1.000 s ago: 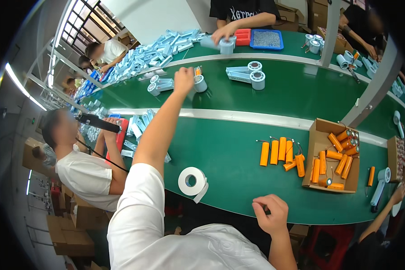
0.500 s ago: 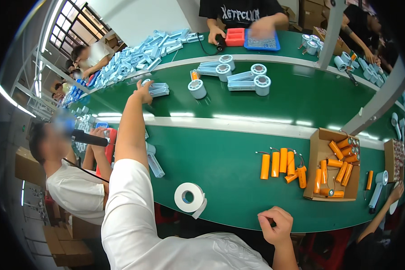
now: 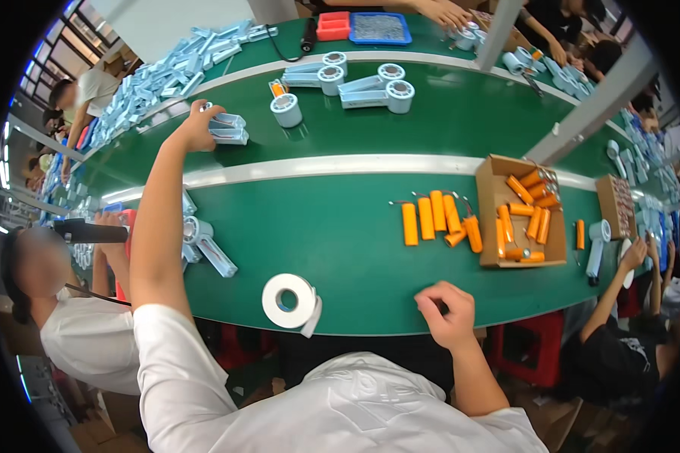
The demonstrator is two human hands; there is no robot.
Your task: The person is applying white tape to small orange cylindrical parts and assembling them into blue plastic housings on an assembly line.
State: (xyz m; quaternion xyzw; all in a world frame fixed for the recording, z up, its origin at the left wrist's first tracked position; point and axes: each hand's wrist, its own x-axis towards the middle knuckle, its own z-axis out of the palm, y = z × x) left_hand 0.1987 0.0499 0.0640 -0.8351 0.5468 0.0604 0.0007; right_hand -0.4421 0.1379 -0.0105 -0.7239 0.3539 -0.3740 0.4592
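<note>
My left hand (image 3: 195, 127) reaches far over the green belt, its fingers closed round the round head of a light-blue handheld fan casing (image 3: 229, 136); the hand hides most of that head. My right hand (image 3: 449, 313) hovers by the near table edge with fingers curled and nothing visible in them. Between my arms lies a roll of white tape (image 3: 267, 302), its loose end hanging at the table edge. Several orange cylindrical batteries (image 3: 425, 215) with thin wires lie beyond my right hand. To their right, a cardboard box (image 3: 521, 262) holds more of them.
More light-blue fan casings (image 3: 399, 97) stand on the belt, one with an orange battery beside its head (image 3: 285, 111). Other casings (image 3: 217, 257) lie by my left arm. A metal post (image 3: 597, 98) rises at the right. Co-workers sit on both sides; another person's hand (image 3: 444, 13) is across the belt.
The whole view has shifted, so the table appears higher and further left. My left hand stays at the same casing on the belt. The co-worker's hand opposite has moved right, away from the blue tray.
</note>
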